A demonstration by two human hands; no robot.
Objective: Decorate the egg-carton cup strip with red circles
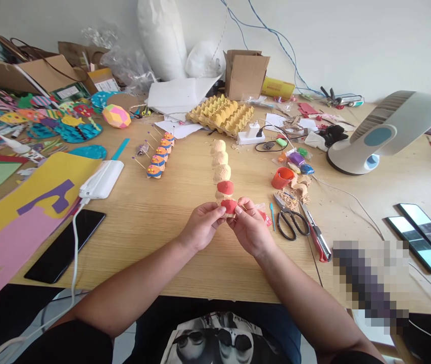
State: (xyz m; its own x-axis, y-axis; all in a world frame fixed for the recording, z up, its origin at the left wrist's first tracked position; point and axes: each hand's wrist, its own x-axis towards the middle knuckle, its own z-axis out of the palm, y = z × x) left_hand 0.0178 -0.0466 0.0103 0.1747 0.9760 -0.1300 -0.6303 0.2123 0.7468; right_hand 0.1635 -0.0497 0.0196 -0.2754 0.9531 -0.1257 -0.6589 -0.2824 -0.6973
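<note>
Between my two hands is a strip of egg carton cups [221, 159], its row of bumps pointing away from me. The two nearest bumps are covered in red clay [225, 187]; the farther ones are bare, pale cardboard. My left hand [204, 225] pinches the near end from the left, thumb on the red-covered cup. My right hand [251, 226] grips that same end from the right, thumb and fingers pressed against its edge. A small bag of red clay [264, 214] lies beside my right hand, partly hidden.
A finished blue and orange carton caterpillar [161, 155] sits to the left. On the right lie scissors [291, 217], a box cutter [317, 235], a blue clay tool [272, 216] and a red cup [282, 177]. A fan [380, 134] stands farther right; a phone [65, 245] lies left.
</note>
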